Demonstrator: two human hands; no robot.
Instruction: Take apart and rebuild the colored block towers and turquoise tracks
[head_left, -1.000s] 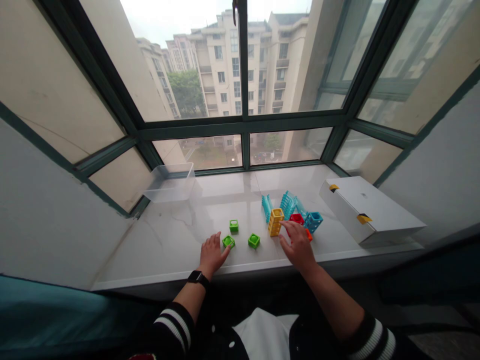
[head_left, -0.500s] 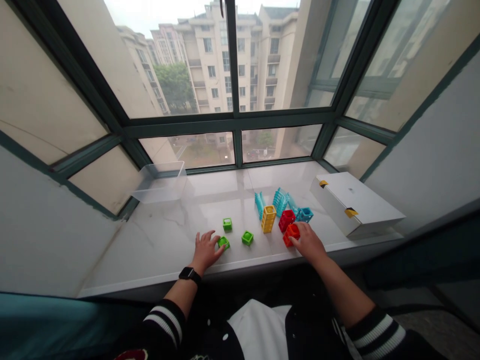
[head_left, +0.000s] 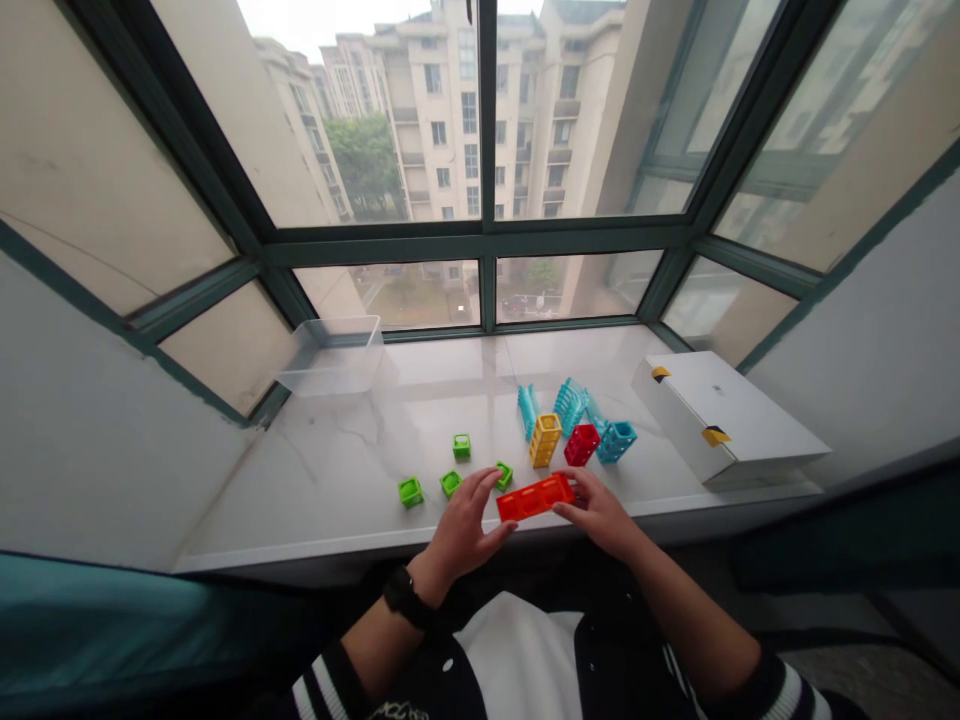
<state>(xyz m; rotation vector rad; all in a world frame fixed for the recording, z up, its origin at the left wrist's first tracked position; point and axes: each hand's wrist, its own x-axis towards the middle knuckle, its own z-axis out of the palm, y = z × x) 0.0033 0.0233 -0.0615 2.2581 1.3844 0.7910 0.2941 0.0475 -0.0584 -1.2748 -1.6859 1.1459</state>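
A long orange block point(head_left: 535, 497) is held crosswise between both hands above the near edge of the marble sill point(head_left: 345, 470). My left hand point(head_left: 465, 520) grips its left end with thumb and fingers; my right hand point(head_left: 600, 510) pinches its right end. Small green blocks lie just beyond my left hand: one point(head_left: 410, 491) at the left, one point(head_left: 451, 483) in the middle, one point(head_left: 462, 446) farther back, and one point(head_left: 504, 474) partly behind my fingers. Behind the orange block stand a yellow block point(head_left: 545, 440), a red cube point(head_left: 582, 444) and a blue cube point(head_left: 616, 440).
Light blue ribbed pieces point(head_left: 570, 404) lie behind the coloured blocks. A white box point(head_left: 720, 420) with yellow tape sits at the right of the sill. A clear plastic tub point(head_left: 330, 357) stands at the back left by the window frame.
My right hand has lifted the orange block and brought it toward me. My left hand left the green block and took the orange block's other end. The green blocks sit slightly differently.
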